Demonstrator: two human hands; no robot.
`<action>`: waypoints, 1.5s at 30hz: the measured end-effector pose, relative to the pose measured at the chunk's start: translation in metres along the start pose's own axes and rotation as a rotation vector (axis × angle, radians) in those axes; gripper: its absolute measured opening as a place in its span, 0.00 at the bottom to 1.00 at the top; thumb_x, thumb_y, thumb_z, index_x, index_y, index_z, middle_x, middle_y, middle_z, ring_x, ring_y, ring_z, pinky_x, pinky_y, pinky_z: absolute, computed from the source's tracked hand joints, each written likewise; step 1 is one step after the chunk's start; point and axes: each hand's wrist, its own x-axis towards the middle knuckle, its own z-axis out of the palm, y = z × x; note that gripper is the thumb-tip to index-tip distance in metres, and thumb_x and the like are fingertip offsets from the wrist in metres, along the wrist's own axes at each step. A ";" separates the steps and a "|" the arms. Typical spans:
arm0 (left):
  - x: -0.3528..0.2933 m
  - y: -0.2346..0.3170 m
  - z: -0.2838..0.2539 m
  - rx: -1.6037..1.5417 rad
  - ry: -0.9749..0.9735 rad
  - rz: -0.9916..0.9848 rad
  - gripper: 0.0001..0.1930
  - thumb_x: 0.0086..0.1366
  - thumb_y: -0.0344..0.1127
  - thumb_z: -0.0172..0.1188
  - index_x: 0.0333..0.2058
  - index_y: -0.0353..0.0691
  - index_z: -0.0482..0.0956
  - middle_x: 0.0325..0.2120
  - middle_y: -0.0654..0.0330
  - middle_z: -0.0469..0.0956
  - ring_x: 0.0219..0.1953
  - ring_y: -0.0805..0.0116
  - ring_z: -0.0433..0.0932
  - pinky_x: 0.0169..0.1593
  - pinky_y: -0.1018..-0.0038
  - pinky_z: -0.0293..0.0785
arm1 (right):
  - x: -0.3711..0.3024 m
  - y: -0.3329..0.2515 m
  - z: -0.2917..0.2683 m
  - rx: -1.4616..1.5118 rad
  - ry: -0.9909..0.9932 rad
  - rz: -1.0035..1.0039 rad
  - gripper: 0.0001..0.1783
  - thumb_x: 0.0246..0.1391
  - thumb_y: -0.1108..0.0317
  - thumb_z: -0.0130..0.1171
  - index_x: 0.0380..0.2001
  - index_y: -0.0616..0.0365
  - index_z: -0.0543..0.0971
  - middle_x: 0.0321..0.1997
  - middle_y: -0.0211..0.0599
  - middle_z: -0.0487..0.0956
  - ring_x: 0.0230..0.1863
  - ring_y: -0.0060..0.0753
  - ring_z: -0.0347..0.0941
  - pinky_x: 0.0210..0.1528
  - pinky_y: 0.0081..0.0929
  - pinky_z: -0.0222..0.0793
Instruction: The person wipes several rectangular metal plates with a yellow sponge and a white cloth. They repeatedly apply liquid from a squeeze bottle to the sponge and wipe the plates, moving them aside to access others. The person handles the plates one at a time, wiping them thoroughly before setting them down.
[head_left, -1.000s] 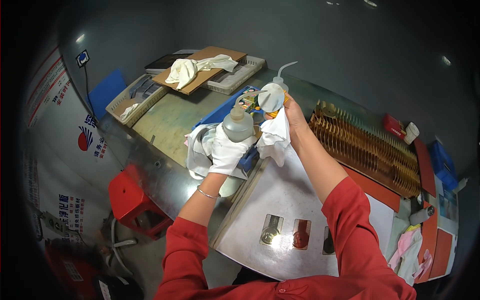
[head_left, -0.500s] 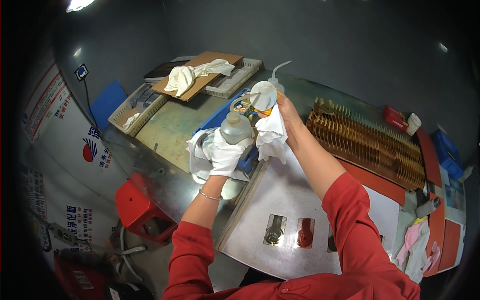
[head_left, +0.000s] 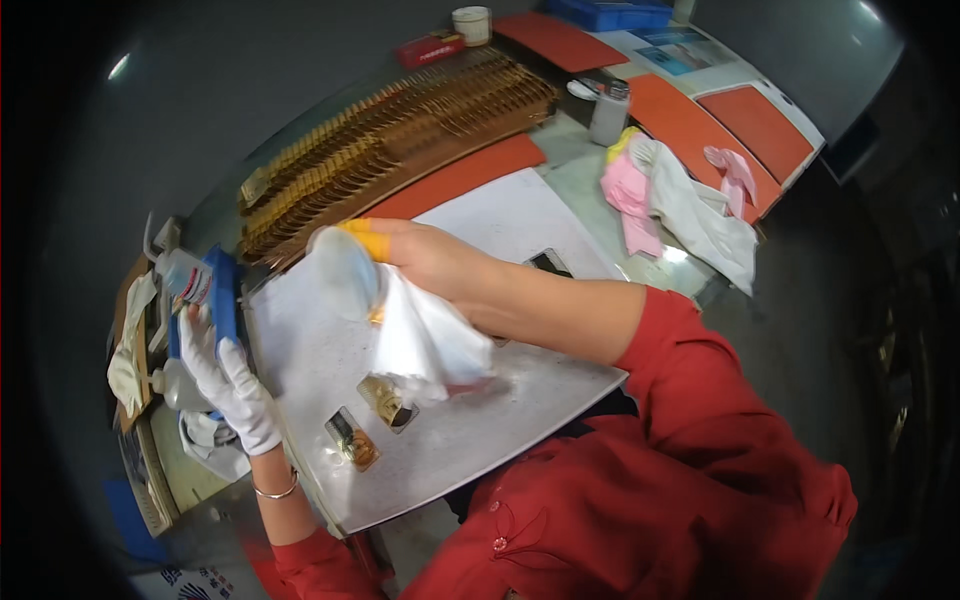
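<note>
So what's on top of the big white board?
Small rectangular plates lie on the white board: two toward its left, another beyond the right forearm. The right hand and white cloth hide some of it, so I can't tell what's beneath them.

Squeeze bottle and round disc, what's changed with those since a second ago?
The left hand has opened and seems to have let go of the squeeze bottle, now beside it. The right hand has carried the round disc and white cloth rightward, from by the blue tray to over the white board. The view turned too. Unchanged: the right hand's hold.
</note>
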 end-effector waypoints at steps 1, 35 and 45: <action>0.003 0.021 0.031 0.019 -0.169 0.069 0.25 0.63 0.34 0.50 0.57 0.33 0.58 0.54 0.52 0.63 0.52 0.62 0.68 0.54 0.68 0.65 | -0.048 -0.016 -0.018 0.052 0.090 -0.006 0.12 0.60 0.68 0.43 0.46 0.55 0.70 0.36 0.31 0.76 0.29 0.24 0.75 0.26 0.23 0.74; -0.037 0.108 0.323 0.056 -0.848 0.178 0.29 0.51 0.46 0.59 0.51 0.40 0.68 0.46 0.51 0.72 0.49 0.55 0.70 0.52 0.62 0.66 | -0.293 -0.127 -0.178 -1.989 0.962 -0.257 0.14 0.46 0.68 0.56 0.38 0.61 0.74 0.26 0.51 0.76 0.26 0.51 0.74 0.28 0.38 0.66; -0.128 0.088 0.220 0.621 -0.763 0.139 0.42 0.40 0.59 0.65 0.50 0.38 0.67 0.52 0.48 0.65 0.58 0.48 0.57 0.57 0.47 0.49 | -0.128 -0.053 -0.157 -2.067 0.274 0.043 0.15 0.47 0.59 0.55 0.33 0.61 0.74 0.24 0.50 0.77 0.28 0.52 0.74 0.31 0.45 0.66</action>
